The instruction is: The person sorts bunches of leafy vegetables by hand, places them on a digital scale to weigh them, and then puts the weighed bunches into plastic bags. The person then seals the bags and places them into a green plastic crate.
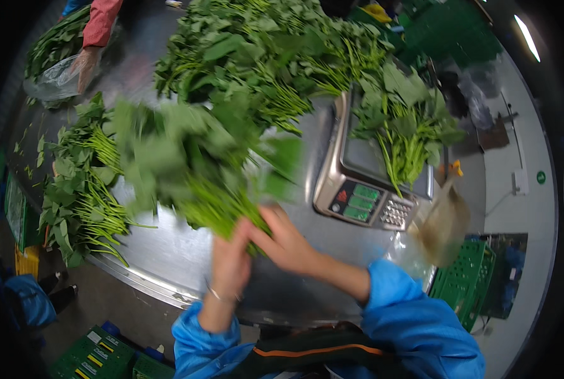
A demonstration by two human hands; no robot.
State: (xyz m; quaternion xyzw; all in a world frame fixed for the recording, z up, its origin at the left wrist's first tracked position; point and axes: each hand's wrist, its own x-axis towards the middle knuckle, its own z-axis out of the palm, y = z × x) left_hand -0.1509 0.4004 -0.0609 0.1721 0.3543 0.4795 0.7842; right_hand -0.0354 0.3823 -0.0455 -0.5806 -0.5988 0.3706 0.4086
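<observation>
Both of my hands grip the stem end of a bunch of leafy greens [215, 189], its blurred leaves fanned out to the upper left. My left hand [232, 256] wraps the stems from below, close beside my right hand [282, 241]. Right of them stands a digital weighing scale [343, 199], and another bunch of greens [405, 142] lies on its platform. A large heap of greens [263, 52] spreads across the far side of the metal table [163, 265]. More bunches [92, 199] lie at the left.
At the upper left, a co-worker's hand [86, 64] touches a clear plastic bag [54, 80] around greens. Green crates [466, 279] stand at the lower right, with other crates [94, 355] on the floor at the lower left. A person in blue [30, 298] is beyond the table's left edge.
</observation>
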